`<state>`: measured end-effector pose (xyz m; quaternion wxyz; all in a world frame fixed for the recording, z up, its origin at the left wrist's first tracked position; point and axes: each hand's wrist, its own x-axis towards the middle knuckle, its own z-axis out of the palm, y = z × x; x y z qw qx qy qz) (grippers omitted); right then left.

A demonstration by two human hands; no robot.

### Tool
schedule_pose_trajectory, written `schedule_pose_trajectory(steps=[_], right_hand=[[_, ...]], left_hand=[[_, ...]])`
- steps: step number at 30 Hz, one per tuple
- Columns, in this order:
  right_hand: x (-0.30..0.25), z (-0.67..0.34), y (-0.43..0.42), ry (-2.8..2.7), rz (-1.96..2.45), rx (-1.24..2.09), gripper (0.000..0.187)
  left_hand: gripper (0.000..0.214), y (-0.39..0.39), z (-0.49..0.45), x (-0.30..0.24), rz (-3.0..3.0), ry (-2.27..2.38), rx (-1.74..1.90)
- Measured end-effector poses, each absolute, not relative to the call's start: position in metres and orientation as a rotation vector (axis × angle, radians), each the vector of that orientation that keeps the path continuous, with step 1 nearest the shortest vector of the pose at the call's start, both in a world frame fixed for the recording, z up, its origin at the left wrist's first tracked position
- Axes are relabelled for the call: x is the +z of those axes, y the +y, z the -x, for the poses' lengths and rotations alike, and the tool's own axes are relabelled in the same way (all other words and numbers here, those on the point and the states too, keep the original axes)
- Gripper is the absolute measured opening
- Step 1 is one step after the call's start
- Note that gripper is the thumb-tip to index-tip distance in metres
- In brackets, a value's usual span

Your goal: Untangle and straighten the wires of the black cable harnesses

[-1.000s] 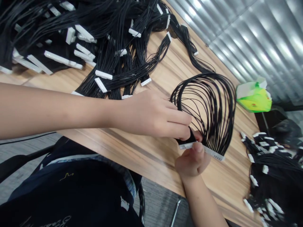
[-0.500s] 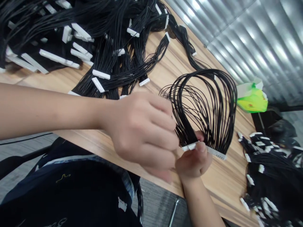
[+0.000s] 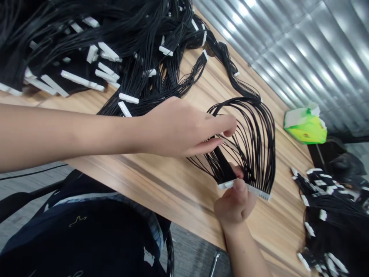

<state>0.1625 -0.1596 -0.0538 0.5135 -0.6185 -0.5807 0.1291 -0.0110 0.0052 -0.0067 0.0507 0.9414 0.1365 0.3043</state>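
my right hand [image 3: 236,204] keeps the white connector [image 3: 258,192] pinched over the tabletop [image 3: 278,229], its long axis sloping down rightward. my left hand [image 3: 181,129], fisted 0.5 s ago, now has parted fingers at its looped black wires [image 3: 226,166]; i can't tell if they grip. bare wood opens rightward, before 1 wire pile [image 3: 338,227].

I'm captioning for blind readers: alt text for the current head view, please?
A right hand grips a white connector with looping black wires; the left hand is at the wires. Cable piles lie on the wooden table, and a green packet sits near its edge.
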Motion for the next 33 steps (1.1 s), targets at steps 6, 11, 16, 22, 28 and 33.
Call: schedule_pose_trajectory(steps=[6, 11, 16, 22, 28, 33], right_hand=[[-0.042, -0.160, -0.153, -1.532, 1.494, 0.267, 0.028], [-0.038, -0.159, -0.154, -1.724, 1.459, 0.366, 0.025], [-0.050, -0.161, -0.164, -1.563, 1.303, 0.706, 0.016], [-0.046, -0.166, -0.162, -1.625, 1.344, 0.865, 0.023], [-0.056, -0.171, -0.178, -1.538, 1.328, 1.018, 0.033], [-0.056, -0.168, -0.185, -1.445, 1.285, 1.176, 0.035]], left_hand=[[0.021, 0.005, 0.012, -0.002, -2.755, 0.461, 0.719], [0.019, 0.009, 0.014, 0.000, -2.564, 0.294, 0.791], [0.032, 0.018, 0.017, 0.001, -2.760, 0.117, 1.003], [0.027, 0.034, 0.011, 0.000, -2.755, -0.108, 0.609], [0.020, 0.047, 0.010, 0.007, -2.217, -0.210, 0.218], [0.010, 0.045, 0.009, 0.003, -1.954, -0.229, 0.148]])
